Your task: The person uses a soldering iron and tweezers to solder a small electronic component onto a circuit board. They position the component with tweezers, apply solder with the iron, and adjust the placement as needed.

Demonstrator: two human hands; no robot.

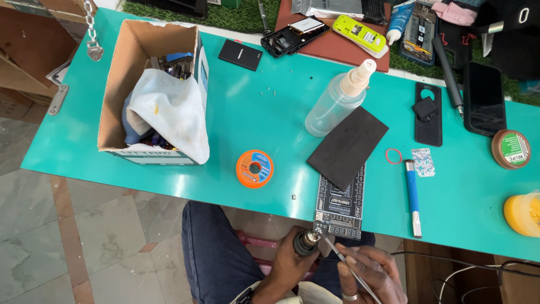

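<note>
Metal tweezers slant up-left (toward iron) in right hand.

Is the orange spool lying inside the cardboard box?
No, the orange spool lies flat on the green table, to the right of the cardboard box and apart from it.

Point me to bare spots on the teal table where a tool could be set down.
Widest bare patch: table between cardboard box, spray bottle and orange solder spool. Another at the right front, between the blue tool, round tin and yellow tub. Crowded: the back right, around the phones and the black mat.
</note>
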